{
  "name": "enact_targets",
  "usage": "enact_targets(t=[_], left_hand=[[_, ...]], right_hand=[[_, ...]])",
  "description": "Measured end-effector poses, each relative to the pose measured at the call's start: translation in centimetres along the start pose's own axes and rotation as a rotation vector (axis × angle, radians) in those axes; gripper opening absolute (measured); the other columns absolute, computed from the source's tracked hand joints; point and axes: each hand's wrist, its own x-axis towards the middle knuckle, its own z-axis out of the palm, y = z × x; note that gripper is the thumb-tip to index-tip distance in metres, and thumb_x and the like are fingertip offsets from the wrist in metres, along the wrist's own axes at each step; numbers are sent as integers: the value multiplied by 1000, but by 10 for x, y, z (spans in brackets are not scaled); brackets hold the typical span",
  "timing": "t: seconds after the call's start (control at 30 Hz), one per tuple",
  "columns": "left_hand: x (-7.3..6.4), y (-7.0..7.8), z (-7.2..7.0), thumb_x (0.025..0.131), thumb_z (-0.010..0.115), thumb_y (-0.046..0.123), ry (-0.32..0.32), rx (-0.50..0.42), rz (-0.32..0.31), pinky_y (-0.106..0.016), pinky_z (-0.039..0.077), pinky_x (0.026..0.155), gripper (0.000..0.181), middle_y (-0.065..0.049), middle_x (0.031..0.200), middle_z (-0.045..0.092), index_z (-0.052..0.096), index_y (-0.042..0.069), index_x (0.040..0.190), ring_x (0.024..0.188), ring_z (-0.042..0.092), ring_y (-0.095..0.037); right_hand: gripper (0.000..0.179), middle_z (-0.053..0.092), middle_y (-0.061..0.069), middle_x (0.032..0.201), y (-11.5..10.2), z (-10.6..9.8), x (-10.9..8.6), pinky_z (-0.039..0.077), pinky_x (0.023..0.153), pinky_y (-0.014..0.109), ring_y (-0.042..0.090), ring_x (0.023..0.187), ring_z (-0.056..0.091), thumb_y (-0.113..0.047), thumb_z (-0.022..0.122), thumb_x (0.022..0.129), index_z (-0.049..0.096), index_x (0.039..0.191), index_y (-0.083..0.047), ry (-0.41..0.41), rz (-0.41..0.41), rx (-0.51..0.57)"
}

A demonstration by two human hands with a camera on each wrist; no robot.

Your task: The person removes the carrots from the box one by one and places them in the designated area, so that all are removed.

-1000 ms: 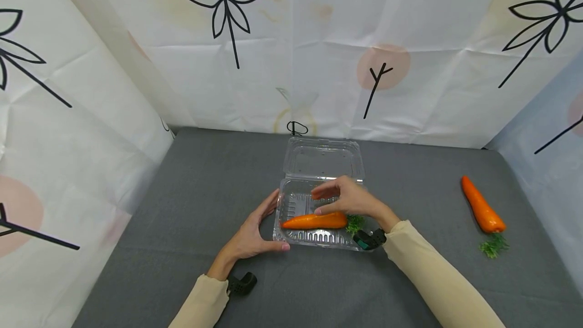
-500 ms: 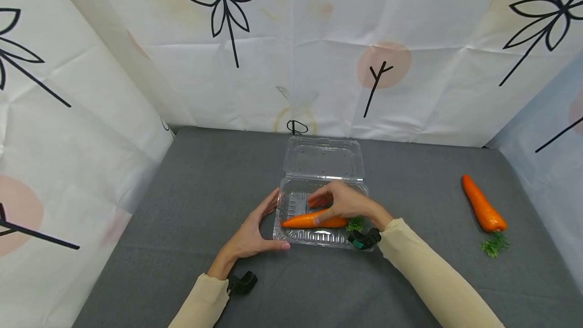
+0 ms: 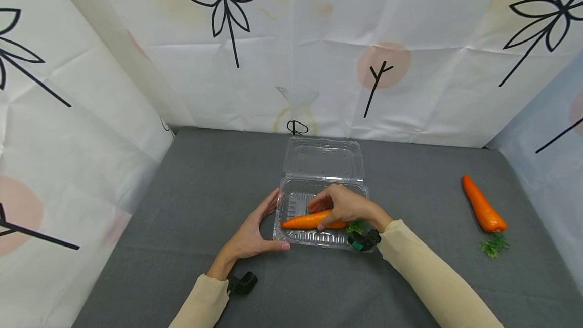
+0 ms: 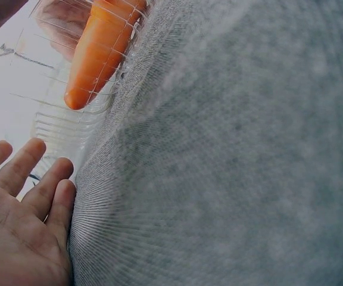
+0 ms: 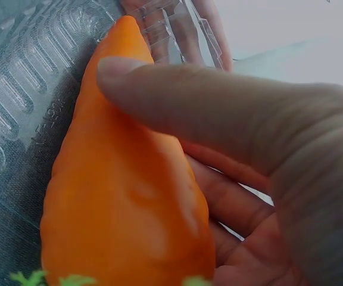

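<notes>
An orange carrot (image 3: pixel 297 221) with green leaves (image 3: pixel 355 226) lies in the base of a clear plastic clamshell box (image 3: pixel 296 239), its tip to the left. My right hand (image 3: pixel 347 203) holds this carrot around its middle. In the right wrist view the thumb (image 5: pixel 159 89) crosses the carrot's top, with the other fingers on its far side. At the box's left side rests my left hand (image 3: pixel 247 237), fingers extended and thumb at the front corner. The left wrist view shows those straight fingers (image 4: pixel 25 173) beside the clear wall.
The box's lid (image 3: pixel 324 161) is folded back toward the patterned cloth wall (image 3: pixel 319 65). Another carrot (image 3: pixel 483 206) with leaves lies on the grey tabletop (image 3: pixel 410 277) at the far right. Cloth also hangs along both sides.
My right hand has lowered slightly and moved its thumb over the front of the carrot, closing on it. The left hand and the box have stayed in place.
</notes>
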Motion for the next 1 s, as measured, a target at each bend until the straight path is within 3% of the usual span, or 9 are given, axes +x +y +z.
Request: enact_targets(t=[0.4,0.63,1.0], left_hand=[[0,-1,0,73,94,27,-1,-3,17,-38,23,124,118,3,165,28,18,29,163,149,31,-19],[0,-2,0,73,94,24,-6,-20,48,-37,24,124,119,0,165,30,17,25,164,150,30,-21],[0,-3,0,71,95,20,1,-33,75,-36,26,123,120,-1,164,30,18,24,164,149,31,-22]], right_hand=[[41,74,13,114,-1,-1,-2,60,87,31,21,98,71,-4,84,82,71,120,6,10,-33,-27],[43,73,12,117,-8,-7,-8,58,93,32,22,104,70,-4,83,83,70,122,6,70,-10,31],[47,69,19,125,-22,-22,-28,58,95,39,31,111,68,-7,81,87,65,129,8,206,-55,162]])
